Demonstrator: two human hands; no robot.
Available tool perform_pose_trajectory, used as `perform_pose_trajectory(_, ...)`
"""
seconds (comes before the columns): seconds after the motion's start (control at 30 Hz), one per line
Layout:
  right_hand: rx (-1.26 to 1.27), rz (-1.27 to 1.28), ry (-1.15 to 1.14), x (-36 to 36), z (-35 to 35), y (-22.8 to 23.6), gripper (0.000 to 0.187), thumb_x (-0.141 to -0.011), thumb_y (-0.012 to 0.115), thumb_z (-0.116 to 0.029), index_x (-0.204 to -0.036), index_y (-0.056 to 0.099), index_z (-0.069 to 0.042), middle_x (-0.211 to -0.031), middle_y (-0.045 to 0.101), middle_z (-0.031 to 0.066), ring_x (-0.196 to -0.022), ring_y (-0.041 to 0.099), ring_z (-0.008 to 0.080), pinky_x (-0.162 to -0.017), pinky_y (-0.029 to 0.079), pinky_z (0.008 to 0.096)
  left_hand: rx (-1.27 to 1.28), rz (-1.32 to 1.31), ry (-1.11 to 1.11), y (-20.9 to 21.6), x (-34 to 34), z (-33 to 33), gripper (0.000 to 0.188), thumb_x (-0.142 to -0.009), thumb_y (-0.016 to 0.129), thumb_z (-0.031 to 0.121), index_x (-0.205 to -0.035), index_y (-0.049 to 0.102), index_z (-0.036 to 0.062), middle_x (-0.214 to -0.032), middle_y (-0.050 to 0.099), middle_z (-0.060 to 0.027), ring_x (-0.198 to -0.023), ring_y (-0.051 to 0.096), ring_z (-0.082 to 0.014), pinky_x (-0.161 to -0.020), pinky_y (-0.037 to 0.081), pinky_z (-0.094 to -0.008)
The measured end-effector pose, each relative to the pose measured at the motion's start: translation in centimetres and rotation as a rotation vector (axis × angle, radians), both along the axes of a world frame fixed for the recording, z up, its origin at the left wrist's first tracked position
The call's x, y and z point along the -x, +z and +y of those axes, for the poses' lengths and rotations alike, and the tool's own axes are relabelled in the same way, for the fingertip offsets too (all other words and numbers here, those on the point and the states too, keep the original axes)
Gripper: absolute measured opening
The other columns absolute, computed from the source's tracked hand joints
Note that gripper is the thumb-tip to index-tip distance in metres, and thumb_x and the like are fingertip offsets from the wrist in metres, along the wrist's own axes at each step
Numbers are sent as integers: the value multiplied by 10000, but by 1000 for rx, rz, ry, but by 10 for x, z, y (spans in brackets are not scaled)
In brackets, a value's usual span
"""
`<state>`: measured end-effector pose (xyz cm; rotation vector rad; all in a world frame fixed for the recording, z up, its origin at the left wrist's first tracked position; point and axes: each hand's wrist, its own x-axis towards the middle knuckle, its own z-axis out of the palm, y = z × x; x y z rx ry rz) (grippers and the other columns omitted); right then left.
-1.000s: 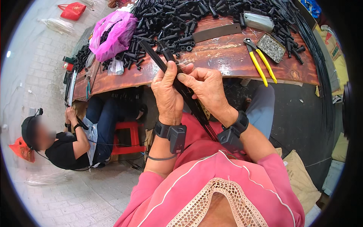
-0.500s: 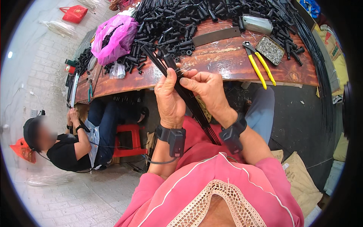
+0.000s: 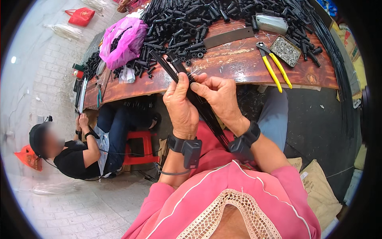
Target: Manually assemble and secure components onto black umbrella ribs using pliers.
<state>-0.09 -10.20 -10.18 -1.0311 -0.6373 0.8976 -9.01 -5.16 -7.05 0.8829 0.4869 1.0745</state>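
A bundle of thin black rods (image 3: 205,115), resembling a folded umbrella frame, slants from above my lap up to the table's near edge. My left hand (image 3: 182,109) is closed around its upper part, thumb raised along it. Thumb and fingers of my right hand (image 3: 220,95) pinch at the bundle close to my left fingertips. A short, thin silvery strand shows by the right fingers; what it is attached to is hidden. Beyond my hands, thick black tube-like ends (image 3: 175,61) of the bundle stick out over the wooden table (image 3: 246,55).
Black plastic tubes (image 3: 195,26) are heaped on the table beside a pink plastic bag (image 3: 123,44). A flat metal bar (image 3: 229,38), yellow-handled pliers (image 3: 274,69) and a tray of small metal pieces (image 3: 285,51) lie to the right. A co-worker (image 3: 75,159) sits at left.
The whole view has shifted slightly. Both hands keep their hold at about the same spot on the bundle, with only small finger movement.
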Motion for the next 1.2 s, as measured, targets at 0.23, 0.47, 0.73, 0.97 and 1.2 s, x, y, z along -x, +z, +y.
perform_pose_trajectory(0.23, -18, -33, 2, -6, -4, 11, 214, -825, 768, -149, -780, 710, 53, -666, 642, -8, -614, 533, 27, -528, 427, 201, 13, 45, 41, 4, 2, 1, 211, -953, 625, 175, -1026, 604, -22, -898, 662, -88, -841, 677, -203, -735, 547, -293)
perform_pose_trajectory(0.47, -44, 140, 200, -17, -1, 5, 202, -829, 771, -171, -818, 727, 26, -684, 630, -22, -590, 505, 14, -501, 376, 181, 21, -4, -11, -5, 1, 7, 212, -954, 627, 194, -1013, 601, -8, -917, 665, -107, -837, 676, -198, -735, 543, -291)
perform_pose_trajectory(0.73, -59, 19, 121, -12, -3, 8, 197, -839, 759, -152, -865, 728, 40, -702, 630, -24, -614, 515, 12, -513, 383, 171, -18, -5, 7, -1, -3, 4, 232, -960, 615, 203, -1037, 592, -15, -916, 676, -133, -853, 683, -229, -753, 551, -309)
perform_pose_trajectory(0.97, -36, 150, 181, -14, 2, 1, 206, -828, 770, -168, -927, 736, 9, -721, 653, -22, -595, 531, 11, -500, 384, 168, 15, -27, -58, -7, 4, 11, 243, -961, 611, 214, -1055, 585, -8, -921, 680, -154, -875, 683, -245, -773, 557, -334)
perform_pose_trajectory(1.2, 94, 218, 291, -23, -3, 4, 255, -796, 803, -226, -948, 737, -32, -673, 634, -24, -543, 514, 21, -474, 348, 161, 29, -64, -126, -4, 6, 7, 288, -972, 587, 244, -1098, 567, -14, -942, 683, -191, -907, 685, -281, -802, 563, -368)
